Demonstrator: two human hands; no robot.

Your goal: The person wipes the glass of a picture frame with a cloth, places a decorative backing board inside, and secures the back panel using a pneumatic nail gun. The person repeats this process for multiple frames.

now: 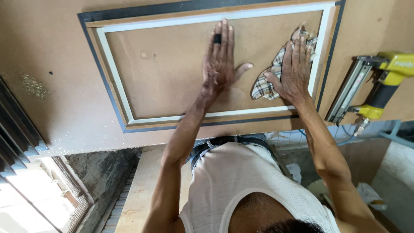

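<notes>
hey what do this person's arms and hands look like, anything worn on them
Both arms are bare from shoulder to wrist: no sleeves, gloves or watch show. The left hand wears a dark band ring on one finger. The right hand shows no ring. The sleeveless white ribbed undershirt leaves the shoulders uncovered.

One view only, from a camera on the person's head, tipped steeply down and forward over the chest. It sits close: both forearms run up from the bottom edge to the left hand and right hand on a framed board across the top half (nail gun at right edge). Floor and a window grille show below left.
</notes>
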